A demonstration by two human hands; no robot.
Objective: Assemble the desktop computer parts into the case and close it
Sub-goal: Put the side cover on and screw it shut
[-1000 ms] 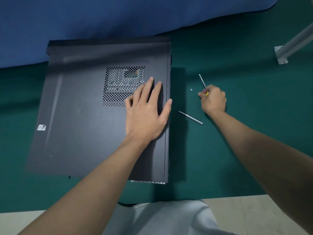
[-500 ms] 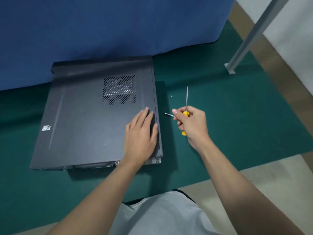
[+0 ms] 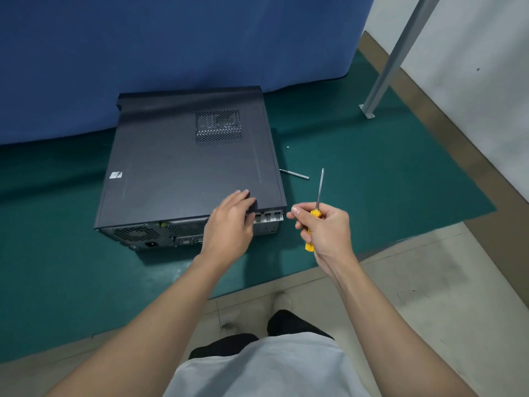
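Green floor mat [image 3: 372, 181], blue drape [image 3: 171, 53] behind: case [image 3: 183, 167] lies flat, rear face towards us, left hand [image 3: 229, 222] pinching its near right corner. Just beside it, right hand [image 3: 323, 227] grips the screwdriver [image 3: 318, 193], shaft pointing away, nearest that rear edge.

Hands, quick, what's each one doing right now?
Left hand: grips the near edge of the side panel, fingers on top, thumb below.
Right hand: closed on the yellow-handled screwdriver, shaft pointing up.

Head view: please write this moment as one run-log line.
case: panel on, lies on green mat | left hand: grips case rear edge | right hand: holds yellow screwdriver, shaft up | screw: loose on mat
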